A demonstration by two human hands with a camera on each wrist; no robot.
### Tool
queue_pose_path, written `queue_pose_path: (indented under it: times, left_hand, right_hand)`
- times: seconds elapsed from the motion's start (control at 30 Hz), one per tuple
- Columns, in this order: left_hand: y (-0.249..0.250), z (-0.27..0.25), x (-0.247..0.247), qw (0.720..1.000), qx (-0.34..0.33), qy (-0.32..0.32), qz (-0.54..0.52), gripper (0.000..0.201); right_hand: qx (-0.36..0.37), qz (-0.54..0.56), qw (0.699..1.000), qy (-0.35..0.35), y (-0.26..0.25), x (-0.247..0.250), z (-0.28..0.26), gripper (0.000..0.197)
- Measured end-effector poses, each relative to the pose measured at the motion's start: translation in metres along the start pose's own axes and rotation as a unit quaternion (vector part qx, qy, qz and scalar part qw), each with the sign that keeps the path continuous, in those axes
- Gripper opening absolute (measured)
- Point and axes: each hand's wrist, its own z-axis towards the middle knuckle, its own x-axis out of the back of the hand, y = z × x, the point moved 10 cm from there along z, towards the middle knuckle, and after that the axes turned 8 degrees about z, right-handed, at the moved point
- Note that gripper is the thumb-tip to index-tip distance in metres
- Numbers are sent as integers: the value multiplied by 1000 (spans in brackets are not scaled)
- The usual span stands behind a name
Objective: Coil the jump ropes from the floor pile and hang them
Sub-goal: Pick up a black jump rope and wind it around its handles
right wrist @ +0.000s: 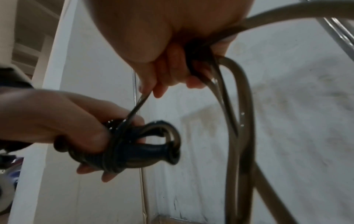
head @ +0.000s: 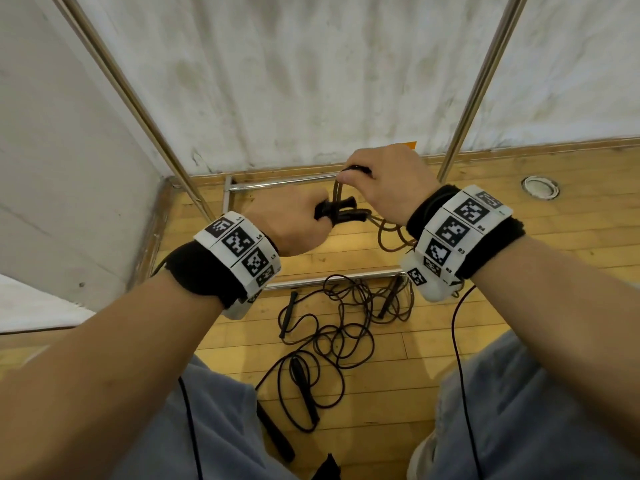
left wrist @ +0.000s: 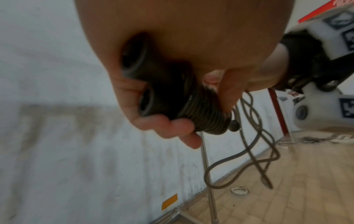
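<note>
knees [head: 540,410] in grey trousers nearest lens. left hand [head: 294,225] curled round two handles [left wrist: 172,97], cord wound on them. right hand [head: 388,181] just beside, fingers closed on cord [right wrist: 235,94], loops hanging below. rope pile [head: 332,327] tangled on wood floor [head: 485,230] between knees, by rack [head: 294,181].

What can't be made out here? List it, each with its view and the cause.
- Top of the metal rack: head view, cut off by the upper edge, so no hanging spot shows.
- Number of jump ropes in the floor pile: head view, cords tangled, partly behind the right wrist band.
- Handles inside the left hand: left wrist view, fingers cover them.
- Cord held by the right hand: right wrist view, blurred.
</note>
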Motion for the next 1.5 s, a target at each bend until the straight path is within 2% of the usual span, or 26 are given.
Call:
queue_pose_path:
  times: [0.13,0.27,0.4,0.47,0.57,0.67,0.77,0.83,0.9,1.0,1.07,1.17,1.2,1.27,1.33,1.4,1.43,1.5]
  left_hand:
    - [13,-6,2,998,-48,-18,-26,46]
    - [11,-7,11,995,-44,2,-90,19]
    - [14,-14,26,981,-72,33,-175,10]
    - [13,-18,38,971,-83,60,-216,15]
    - [2,-22,54,945,-60,112,-300,18]
    - [-10,-22,63,908,-21,159,-387,14]
    - [-22,-19,61,869,28,173,-463,16]
    - [-29,-17,64,857,49,184,-479,14]
    - [-41,-17,69,851,74,212,-476,13]
    - [-70,-22,77,836,128,274,-457,12]
    - [-93,-26,81,832,174,317,-421,16]
    - [-126,-34,86,832,237,354,-355,27]
    - [-134,-36,86,834,250,358,-336,29]
    - [-141,-35,83,847,263,339,-314,31]
    - [-136,-29,73,869,260,289,-306,29]
    - [-120,-23,63,887,248,240,-307,29]
    - [-110,-20,58,893,238,220,-314,30]
    - [-88,-14,51,895,207,184,-350,28]
  right_hand:
    - [-15,51,998,14,2,1,1,28]
    - [-51,125,991,10,11,0,6,24]
    - [-98,229,968,-11,25,-3,6,28]
    - [-112,265,957,-34,29,-8,4,32]
    - [-152,333,928,-74,34,-25,1,28]
    - [-186,417,882,-118,25,-51,-6,38]
    - [-180,428,870,-164,7,-72,-16,49]
    - [-182,438,860,-188,0,-83,-22,52]
    - [-185,444,853,-203,-3,-90,-27,45]
    - [-180,369,891,-196,8,-90,-26,26]
    - [-208,298,913,-187,29,-88,-26,25]
    - [-233,81,950,-189,60,-80,-28,25]
    - [-245,16,952,-185,68,-76,-29,26]
    - [-264,-47,948,-174,77,-70,-30,52]
    - [-246,-2,962,-118,66,-61,-23,68]
    - [-184,83,979,-38,39,-49,-15,68]
    - [-155,115,981,-21,24,-47,-14,70]
    - [-116,159,980,-39,0,-55,-15,79]
